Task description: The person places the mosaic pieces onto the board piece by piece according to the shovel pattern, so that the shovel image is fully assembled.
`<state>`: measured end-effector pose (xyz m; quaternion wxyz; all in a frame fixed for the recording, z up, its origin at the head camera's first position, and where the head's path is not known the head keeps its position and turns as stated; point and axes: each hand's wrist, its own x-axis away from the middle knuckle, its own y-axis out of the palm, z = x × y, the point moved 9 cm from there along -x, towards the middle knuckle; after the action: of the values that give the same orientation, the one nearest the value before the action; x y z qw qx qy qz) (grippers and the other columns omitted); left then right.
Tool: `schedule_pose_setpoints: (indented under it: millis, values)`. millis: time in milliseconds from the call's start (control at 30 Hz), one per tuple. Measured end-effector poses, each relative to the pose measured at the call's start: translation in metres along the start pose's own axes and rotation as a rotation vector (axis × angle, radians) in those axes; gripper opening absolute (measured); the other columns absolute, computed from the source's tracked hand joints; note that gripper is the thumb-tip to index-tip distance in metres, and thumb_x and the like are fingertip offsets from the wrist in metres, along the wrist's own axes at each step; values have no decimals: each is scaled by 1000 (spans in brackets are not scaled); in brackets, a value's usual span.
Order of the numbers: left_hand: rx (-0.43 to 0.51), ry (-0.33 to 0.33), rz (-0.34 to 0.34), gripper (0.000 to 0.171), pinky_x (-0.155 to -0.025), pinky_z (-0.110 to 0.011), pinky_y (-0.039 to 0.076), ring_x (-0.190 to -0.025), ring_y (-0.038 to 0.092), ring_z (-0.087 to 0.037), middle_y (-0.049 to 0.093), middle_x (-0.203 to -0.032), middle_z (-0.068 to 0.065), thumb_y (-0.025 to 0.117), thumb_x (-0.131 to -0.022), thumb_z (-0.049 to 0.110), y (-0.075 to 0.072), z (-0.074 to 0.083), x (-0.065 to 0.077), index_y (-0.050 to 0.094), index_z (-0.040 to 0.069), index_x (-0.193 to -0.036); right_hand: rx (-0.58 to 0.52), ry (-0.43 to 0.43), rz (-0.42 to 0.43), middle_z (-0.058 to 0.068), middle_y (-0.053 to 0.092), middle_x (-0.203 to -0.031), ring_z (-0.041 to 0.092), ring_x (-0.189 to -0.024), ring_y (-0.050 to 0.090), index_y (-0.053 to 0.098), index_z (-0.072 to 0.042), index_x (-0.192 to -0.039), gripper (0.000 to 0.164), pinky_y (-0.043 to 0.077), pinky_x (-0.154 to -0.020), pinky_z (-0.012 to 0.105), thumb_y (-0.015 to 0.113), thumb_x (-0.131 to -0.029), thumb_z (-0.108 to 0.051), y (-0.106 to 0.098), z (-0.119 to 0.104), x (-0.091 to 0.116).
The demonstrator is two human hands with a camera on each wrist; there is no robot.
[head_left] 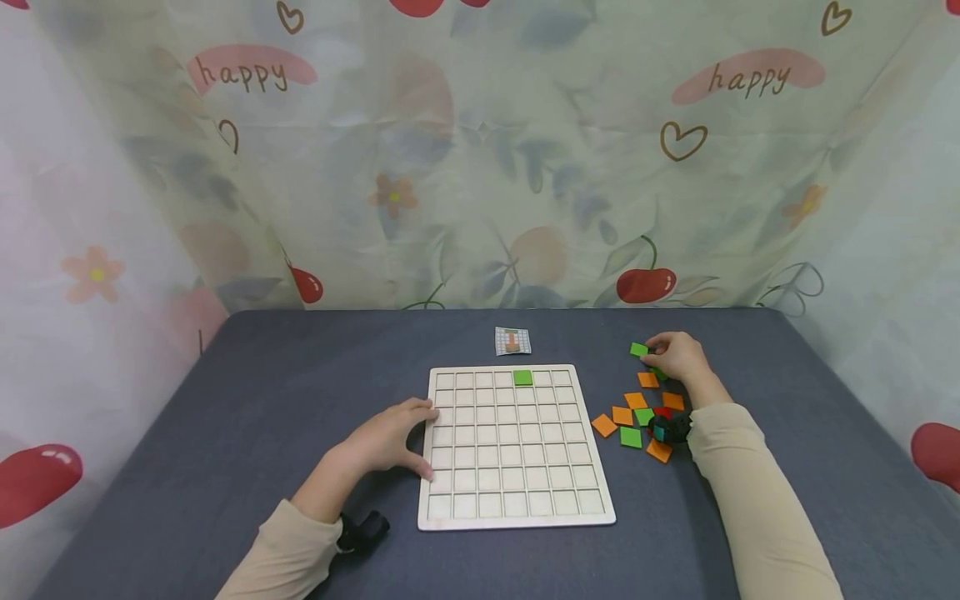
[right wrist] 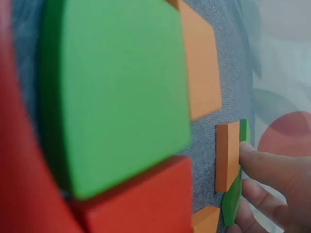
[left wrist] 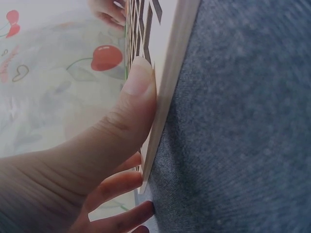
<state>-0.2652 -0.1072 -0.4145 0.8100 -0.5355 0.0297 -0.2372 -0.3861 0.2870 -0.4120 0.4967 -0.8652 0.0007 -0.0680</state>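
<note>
A pale gridded board (head_left: pixel 517 527) lies on the table with one green tile (head_left: pixel 522 378) in its top row. My left hand (head_left: pixel 386 437) rests at the board's left edge, thumb and fingers spread apart. The left wrist view shows the thumb (left wrist: pixel 138 82) against the board's rim (left wrist: pixel 167 82). Over on the right, my right hand (head_left: pixel 678 358) pinches a green tile (head_left: pixel 638 349) at the far end of the loose tiles. Another green tile (head_left: pixel 658 373) lies partly beneath that hand. In the right wrist view, the fingers hide part of these tiles.
Several loose orange tiles (head_left: pixel 622 416), green tiles (head_left: pixel 631 437) and a red tile (head_left: pixel 663 412) lie right of the board. Behind the board is a small patterned card (head_left: pixel 513 341). A printed curtain (head_left: pixel 480 167) hangs beyond the table's back edge.
</note>
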Motion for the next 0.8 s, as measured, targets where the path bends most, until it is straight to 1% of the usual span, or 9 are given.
schedule_pose_setpoints:
  millis: [200,600,800]
  values:
    - [-4,5,6,85,-105,-46,38,-133,41,-32,41,-145,-14,85,-61,35,-1,1,1,50,5,-134,29,-10,2,21,55,-99,29,-84,51,59,5,-117,35,43,-67,34,60,-90,-18,0,-1,1]
    - [1,2,9,85,-105,-46,38,-132,41,-32,41,-145,-14,85,-61,34,-1,1,0,50,5,-134,6,-65,18,25,58,-108,35,-92,55,59,4,-117,35,47,-74,40,59,-91,-19,-4,-9,6]
    - [-1,-1,2,86,-105,-46,38,-133,40,-32,40,-145,-14,85,-61,35,-1,1,0,50,6,-134,8,-113,34,24,59,-105,33,-89,55,59,4,-116,35,47,-71,39,60,-91,-20,-5,-21,11]
